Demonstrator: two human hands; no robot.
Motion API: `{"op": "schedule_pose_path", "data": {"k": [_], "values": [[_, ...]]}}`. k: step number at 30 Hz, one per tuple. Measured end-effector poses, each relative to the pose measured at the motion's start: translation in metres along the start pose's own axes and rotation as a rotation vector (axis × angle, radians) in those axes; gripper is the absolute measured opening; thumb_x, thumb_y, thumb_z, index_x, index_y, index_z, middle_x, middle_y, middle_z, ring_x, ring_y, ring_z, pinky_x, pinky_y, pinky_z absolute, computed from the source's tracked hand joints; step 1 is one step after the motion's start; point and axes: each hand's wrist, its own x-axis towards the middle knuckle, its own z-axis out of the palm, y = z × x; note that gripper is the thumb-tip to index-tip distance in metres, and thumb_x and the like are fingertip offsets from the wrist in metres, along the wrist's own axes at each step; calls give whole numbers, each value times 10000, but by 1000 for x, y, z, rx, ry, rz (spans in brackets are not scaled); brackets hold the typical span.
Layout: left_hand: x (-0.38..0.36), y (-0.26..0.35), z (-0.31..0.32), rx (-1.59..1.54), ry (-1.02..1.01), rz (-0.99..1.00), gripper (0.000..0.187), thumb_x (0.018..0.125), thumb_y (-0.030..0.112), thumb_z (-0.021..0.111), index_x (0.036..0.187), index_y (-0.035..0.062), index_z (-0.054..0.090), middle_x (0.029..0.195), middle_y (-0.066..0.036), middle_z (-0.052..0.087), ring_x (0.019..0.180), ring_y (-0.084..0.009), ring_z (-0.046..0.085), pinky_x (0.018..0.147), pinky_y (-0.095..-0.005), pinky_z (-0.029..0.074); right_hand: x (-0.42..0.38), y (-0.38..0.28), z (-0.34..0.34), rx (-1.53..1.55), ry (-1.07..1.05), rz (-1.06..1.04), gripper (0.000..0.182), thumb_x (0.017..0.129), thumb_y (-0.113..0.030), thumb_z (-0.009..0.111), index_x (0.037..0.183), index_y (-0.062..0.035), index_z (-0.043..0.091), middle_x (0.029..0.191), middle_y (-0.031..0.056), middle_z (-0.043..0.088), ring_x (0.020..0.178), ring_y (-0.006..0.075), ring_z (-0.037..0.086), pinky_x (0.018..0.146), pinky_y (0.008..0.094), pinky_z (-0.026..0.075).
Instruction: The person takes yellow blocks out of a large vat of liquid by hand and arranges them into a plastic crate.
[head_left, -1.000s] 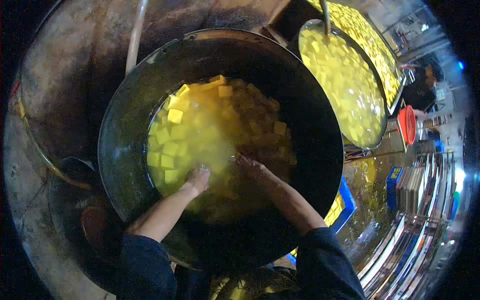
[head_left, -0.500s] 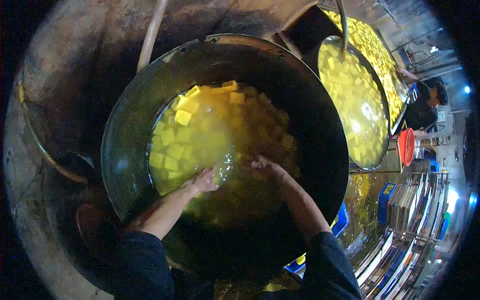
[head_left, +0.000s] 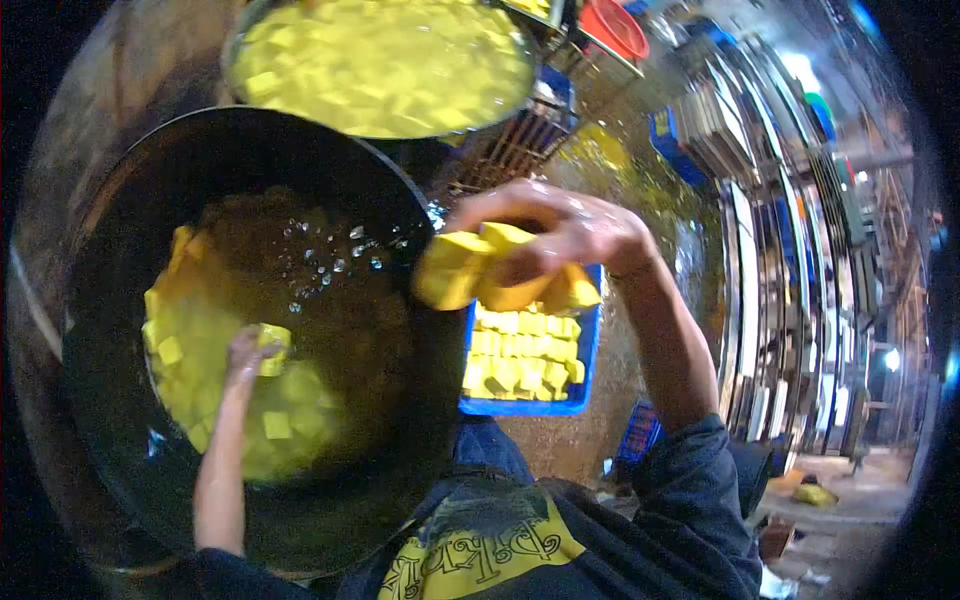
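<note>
My right hand [head_left: 545, 235] is closed around several yellow blocks [head_left: 455, 270], raised over the right rim of a big dark pot [head_left: 400, 175]. Below and beyond it stands a blue crate [head_left: 535, 408] holding rows of yellow blocks [head_left: 520, 345]. Inside the pot, my left hand [head_left: 250, 350] grips a yellow block [head_left: 273, 350] at the surface of cloudy yellow-brown liquid. More yellow blocks [head_left: 190, 385] lie in the liquid on the left side, around my left hand.
A second round vessel full of yellow blocks [head_left: 380, 65] stands at the top. Behind the crate are a red basin [head_left: 613, 30], a blue bin [head_left: 675, 145] and racks of stacked boards [head_left: 745, 330]. The floor [head_left: 600, 360] looks wet.
The view has turned rightward. My right hand has come out of the liquid and over the rim with several blocks. My left hand has taken hold of a block. The crate's contents now show.
</note>
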Motion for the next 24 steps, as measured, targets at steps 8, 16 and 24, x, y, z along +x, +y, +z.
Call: {"op": "schedule_pose_path", "data": {"k": [8,16,24], "values": [[-185,228,144,127,-137,603,388,674,21,753,1022,22,579,930,-67,628,900,-150,605,786,-276,493,-230,221,47,405,314,584,815,731,-541,641,1343,-58,403,1317,195,443,1158,270,479,961,387,404],[-127,76,405,579,-379,405,437,680,280,738,1024,38,621,1003,-145,651,932,-312,621,814,-370,478,-239,386,73,251,149,760,432,808,-349,577,1158,-99,610,1104,127,598,1005,220,549,857,326,455],[-48,-47,455,644,-364,136,558,602,265,799,1067,39,588,1065,-191,616,998,-331,584,846,-397,471,-236,434,96,-310,474,544,588,758,-418,695,1121,16,534,865,212,642,816,294,635,739,386,495]]}}
